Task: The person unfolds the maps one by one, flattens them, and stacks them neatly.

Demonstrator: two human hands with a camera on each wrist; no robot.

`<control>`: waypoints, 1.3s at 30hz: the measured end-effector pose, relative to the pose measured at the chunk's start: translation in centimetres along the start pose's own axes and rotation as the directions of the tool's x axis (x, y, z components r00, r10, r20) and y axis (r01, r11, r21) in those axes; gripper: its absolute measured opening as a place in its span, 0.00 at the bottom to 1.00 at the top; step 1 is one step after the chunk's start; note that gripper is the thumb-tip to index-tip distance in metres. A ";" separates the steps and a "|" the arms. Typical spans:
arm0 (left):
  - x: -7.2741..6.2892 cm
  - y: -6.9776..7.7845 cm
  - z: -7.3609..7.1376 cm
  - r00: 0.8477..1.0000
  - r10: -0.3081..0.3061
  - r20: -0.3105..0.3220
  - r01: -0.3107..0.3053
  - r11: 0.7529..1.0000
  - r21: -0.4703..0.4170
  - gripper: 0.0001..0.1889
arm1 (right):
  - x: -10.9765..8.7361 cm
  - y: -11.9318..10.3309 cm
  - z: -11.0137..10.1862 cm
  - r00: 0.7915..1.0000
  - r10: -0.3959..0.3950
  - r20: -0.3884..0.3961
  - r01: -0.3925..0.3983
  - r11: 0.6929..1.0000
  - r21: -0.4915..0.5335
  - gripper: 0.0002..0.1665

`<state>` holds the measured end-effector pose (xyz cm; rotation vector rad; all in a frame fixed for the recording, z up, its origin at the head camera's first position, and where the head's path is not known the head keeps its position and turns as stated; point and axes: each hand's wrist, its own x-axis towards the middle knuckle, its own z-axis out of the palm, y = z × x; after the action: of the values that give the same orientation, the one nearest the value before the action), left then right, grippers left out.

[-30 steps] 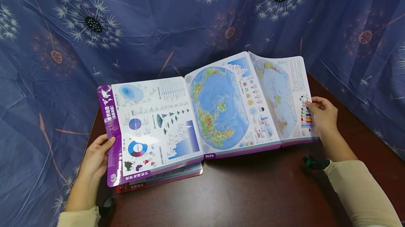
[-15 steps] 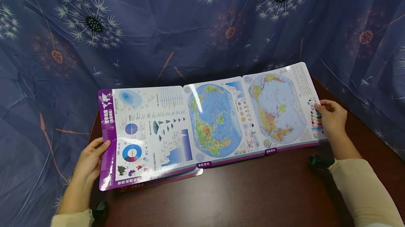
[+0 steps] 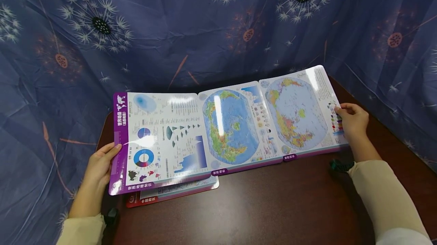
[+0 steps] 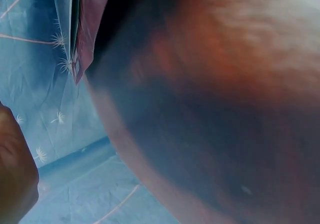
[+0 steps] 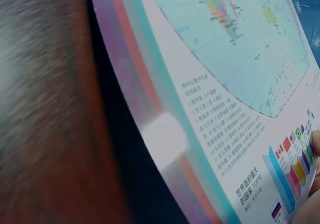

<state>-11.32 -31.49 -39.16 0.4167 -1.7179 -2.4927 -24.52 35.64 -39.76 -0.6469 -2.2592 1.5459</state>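
Note:
A glossy folding world map (image 3: 235,123) stretches between both hands in the head view, opened into three joined panels with a purple strip on its left side. My left hand (image 3: 100,165) pinches that purple left edge, thumb on top. At the far right edge my right hand (image 3: 355,123) grips the last panel, thumb over its printed side. Close up in the right wrist view are that panel's map, text and small flags (image 5: 285,149). Partly covered beneath the left panel lies a second folded map (image 3: 181,191) with a red edge.
The dark brown table (image 3: 252,207) extends in front of the maps. Behind and at both sides hangs a blue curtain (image 3: 160,21) printed with dandelions. Dark straps (image 3: 341,166) sit at the wrists. The left wrist view is mostly blurred.
The right panel has swung out from a slanted fold to lie nearly in line with the others. Both hands spread apart, then came slightly inward and up, uncovering more of the red-edged map.

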 end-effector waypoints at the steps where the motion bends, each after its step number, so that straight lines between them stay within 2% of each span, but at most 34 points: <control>1: 0.2 0.1 0.2 1.000 -0.006 -0.026 0.006 1.000 0.007 0.10 | 0.2 -0.1 0.2 1.000 -0.005 -0.005 0.005 1.000 -0.014 0.10; 8: 2.1 0.5 1.2 0.984 -0.012 -0.177 0.025 0.997 0.072 0.06 | 1.5 -1.2 2.3 0.998 -0.060 -0.033 0.054 0.988 -0.143 0.22; 13: 3.5 0.6 1.5 0.967 -0.004 -0.256 0.051 0.983 0.177 0.01 | 2.2 -2.2 3.8 0.994 -0.086 -0.066 0.073 0.981 -0.182 0.22; 16: 4.4 0.6 1.6 0.957 0.017 -0.288 0.061 0.964 0.259 0.11 | 2.4 -2.9 4.7 0.988 -0.122 -0.096 0.102 0.975 -0.196 0.19; 20: 5.5 0.4 1.6 0.945 0.075 -0.317 0.060 0.916 0.397 0.24 | 2.5 -3.8 5.8 0.983 -0.153 -0.104 0.129 0.968 -0.214 0.16; 22: 6.1 0.1 1.4 0.938 0.123 -0.325 0.056 0.868 0.493 0.24 | 2.6 -4.0 6.3 0.983 -0.156 -0.095 0.132 0.965 -0.225 0.16; 25: 6.9 -0.6 1.3 0.927 0.203 -0.316 0.052 0.765 0.642 0.23 | 2.7 -4.2 6.8 0.983 -0.160 -0.086 0.136 0.962 -0.235 0.16; 27: 7.3 -1.0 1.2 0.917 0.272 -0.292 0.042 0.661 0.749 0.21 | 2.8 -4.2 7.1 0.982 -0.169 -0.081 0.144 0.956 -0.254 0.16; 28: 7.4 -1.2 1.3 0.913 0.299 -0.279 0.036 0.621 0.783 0.21 | 2.8 -4.2 7.2 0.983 -0.170 -0.075 0.145 0.954 -0.261 0.16; 31: 7.7 -1.6 1.5 0.902 0.362 -0.236 0.014 0.522 0.853 0.20 | 2.7 -4.0 7.2 0.983 -0.176 -0.054 0.153 0.943 -0.297 0.17; 32: 7.7 -1.8 1.5 0.895 0.391 -0.215 -0.002 0.484 0.875 0.19 | 2.7 -4.0 7.2 0.984 -0.173 -0.046 0.151 0.940 -0.305 0.18; 33: 7.8 -1.9 1.6 0.888 0.417 -0.193 -0.021 0.456 0.890 0.18 | 2.7 -4.0 7.1 0.984 -0.174 -0.036 0.154 0.937 -0.314 0.18; 36: 8.0 -2.0 1.9 0.878 0.460 -0.129 -0.050 0.358 0.933 0.17 | 2.7 -3.8 7.0 0.985 -0.173 0.016 0.167 0.917 -0.362 0.19; 38: 8.1 -1.9 2.1 0.885 0.457 -0.092 -0.048 0.286 0.957 0.17 | 2.7 -3.7 7.0 0.985 -0.161 0.055 0.169 0.902 -0.397 0.19; 39: 8.1 -1.9 2.2 0.893 0.442 -0.080 -0.039 0.255 0.966 0.17 | 2.7 -3.7 7.0 0.986 -0.152 0.074 0.169 0.895 -0.413 0.20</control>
<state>-19.50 -30.64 -41.58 0.5163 -2.6326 -0.7614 -31.03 30.47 -38.83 -0.5187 -2.6273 1.0087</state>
